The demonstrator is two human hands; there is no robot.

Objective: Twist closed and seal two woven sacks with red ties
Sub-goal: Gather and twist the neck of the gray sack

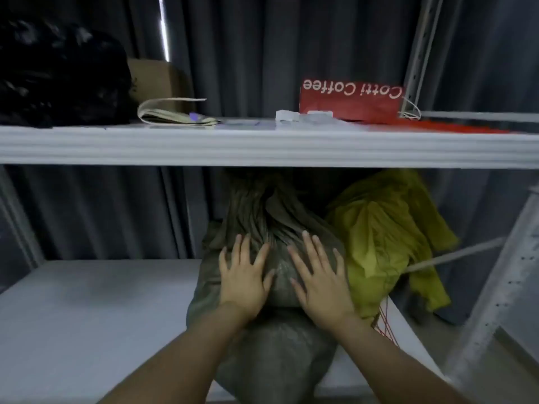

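Observation:
A grey-green woven sack (274, 345) lies on the lower shelf (87, 316), its gathered neck (271, 211) pointing up under the upper shelf. My left hand (243, 275) and my right hand (319, 279) both rest flat on the sack's upper part, fingers spread and straight, just below the twisted neck. To the right a yellow-green woven sack (388, 237) leans against it. Thin red ties (386, 325) hang at the yellow-green sack's lower edge, beside my right wrist.
The upper shelf (262, 147) carries a black bag (58, 74), a cardboard box (157, 80), a folded beige bag (175, 113), a red Cotti Coffee bag (350, 100) and small white items. A grey curtain hangs behind. A metal upright (501, 287) stands at the right.

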